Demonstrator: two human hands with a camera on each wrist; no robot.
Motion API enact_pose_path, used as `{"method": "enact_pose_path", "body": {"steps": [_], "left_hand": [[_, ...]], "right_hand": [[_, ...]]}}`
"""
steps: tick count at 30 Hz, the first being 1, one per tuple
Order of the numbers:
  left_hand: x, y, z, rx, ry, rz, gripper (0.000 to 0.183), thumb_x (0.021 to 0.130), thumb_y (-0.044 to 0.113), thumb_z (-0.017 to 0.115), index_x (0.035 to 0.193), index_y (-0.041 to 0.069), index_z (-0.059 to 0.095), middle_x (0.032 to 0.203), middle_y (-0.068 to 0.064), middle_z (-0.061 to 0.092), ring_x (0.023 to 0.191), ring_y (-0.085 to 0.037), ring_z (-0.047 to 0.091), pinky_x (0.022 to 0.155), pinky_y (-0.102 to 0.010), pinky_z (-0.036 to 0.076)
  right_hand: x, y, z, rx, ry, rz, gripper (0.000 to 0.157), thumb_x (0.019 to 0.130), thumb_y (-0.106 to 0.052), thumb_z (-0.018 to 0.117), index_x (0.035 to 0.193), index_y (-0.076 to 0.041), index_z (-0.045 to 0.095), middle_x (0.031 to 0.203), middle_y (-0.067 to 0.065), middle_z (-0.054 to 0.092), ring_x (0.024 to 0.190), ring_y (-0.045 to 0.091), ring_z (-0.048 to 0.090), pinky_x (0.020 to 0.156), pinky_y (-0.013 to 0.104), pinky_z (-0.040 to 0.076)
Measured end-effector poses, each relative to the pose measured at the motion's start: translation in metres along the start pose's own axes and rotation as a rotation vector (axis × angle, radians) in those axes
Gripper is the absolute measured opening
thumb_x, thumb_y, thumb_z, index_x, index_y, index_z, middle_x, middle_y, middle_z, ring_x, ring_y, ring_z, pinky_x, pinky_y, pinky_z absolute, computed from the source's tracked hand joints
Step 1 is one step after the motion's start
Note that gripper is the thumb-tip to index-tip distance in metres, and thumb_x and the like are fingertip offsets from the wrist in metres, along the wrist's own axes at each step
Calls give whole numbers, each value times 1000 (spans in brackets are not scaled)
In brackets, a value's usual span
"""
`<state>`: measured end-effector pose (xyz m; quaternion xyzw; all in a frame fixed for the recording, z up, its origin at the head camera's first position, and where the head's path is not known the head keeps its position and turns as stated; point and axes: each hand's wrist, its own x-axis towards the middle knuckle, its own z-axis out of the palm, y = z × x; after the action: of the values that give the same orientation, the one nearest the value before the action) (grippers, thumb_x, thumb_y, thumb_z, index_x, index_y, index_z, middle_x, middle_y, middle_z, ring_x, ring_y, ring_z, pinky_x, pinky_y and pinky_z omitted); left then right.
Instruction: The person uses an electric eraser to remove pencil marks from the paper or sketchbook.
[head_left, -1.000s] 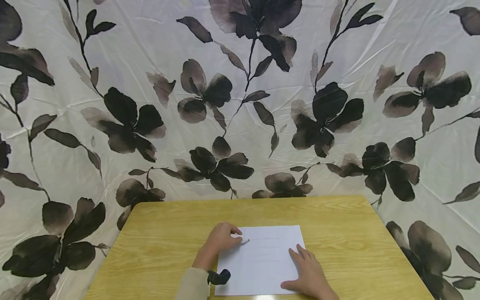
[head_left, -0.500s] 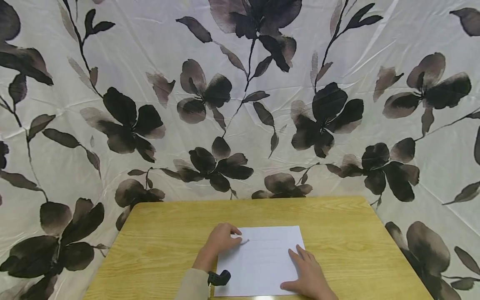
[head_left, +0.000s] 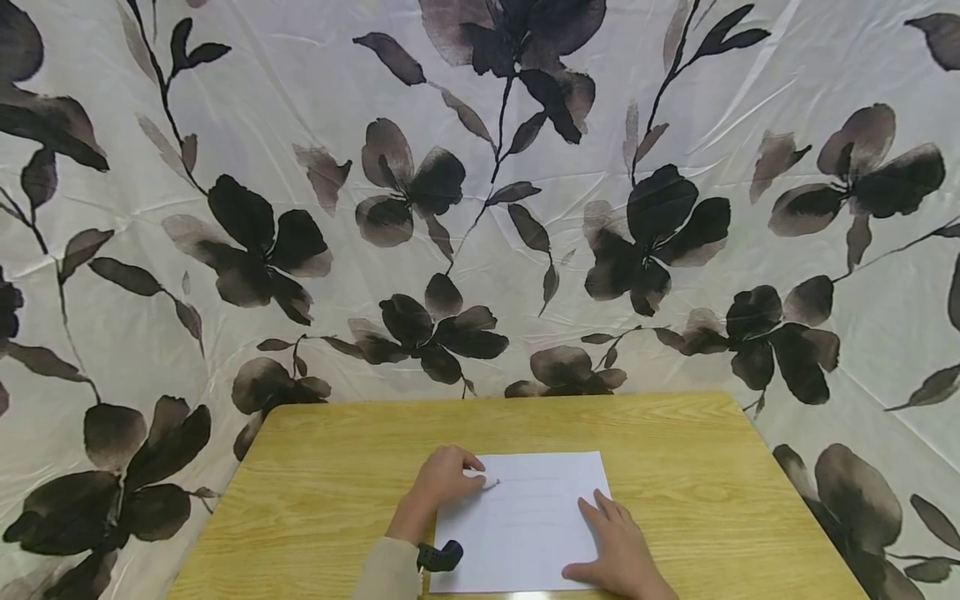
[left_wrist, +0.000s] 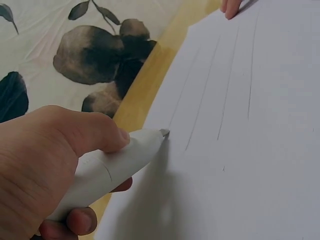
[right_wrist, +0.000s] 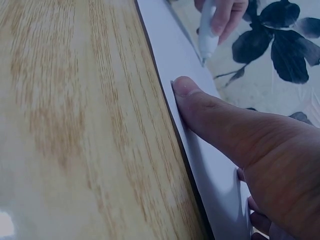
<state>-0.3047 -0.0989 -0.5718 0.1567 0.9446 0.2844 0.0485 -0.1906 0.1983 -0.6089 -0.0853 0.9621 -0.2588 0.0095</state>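
My left hand (head_left: 444, 477) grips a thick white pen-shaped tool (left_wrist: 125, 159) between thumb and fingers. Its short grey tip (left_wrist: 165, 132) meets the white sheet of paper (head_left: 517, 550) near the upper left, at the end of a thin line. Several thin, roughly parallel grey lines (left_wrist: 202, 95) run across the sheet. A few short tick marks lie beside them. My right hand (head_left: 618, 546) rests on the sheet's right side with spread fingers, and the thumb (right_wrist: 210, 110) lies close to the near edge. In the left wrist view, right fingertips (left_wrist: 231, 9) show at the far end.
The sheet lies on a yellow wood-grain table (head_left: 345, 442). Behind the table hangs a white cloth with dark flowers (head_left: 420, 250). A black wrist-worn device (head_left: 441, 556) sits by the left sleeve (head_left: 388, 567) and overlaps the sheet's lower left in the head view.
The white body of the tool shows more clearly beside the left thumb than before. Both hands and the paper have stayed almost in place.
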Motion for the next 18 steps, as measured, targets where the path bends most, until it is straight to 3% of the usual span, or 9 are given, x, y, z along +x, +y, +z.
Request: {"method": "enact_pose_path", "body": {"steps": [18], "left_hand": [[2, 2, 0, 10, -1, -6, 16, 81, 27, 74, 92, 17, 79, 94, 3, 70, 91, -17, 63, 79, -39, 51]], "right_hand": [[2, 6, 4, -3, 10, -14, 110, 54, -73, 77, 138, -7, 53, 146, 24, 38, 130, 45, 36, 97, 67, 31]]}}
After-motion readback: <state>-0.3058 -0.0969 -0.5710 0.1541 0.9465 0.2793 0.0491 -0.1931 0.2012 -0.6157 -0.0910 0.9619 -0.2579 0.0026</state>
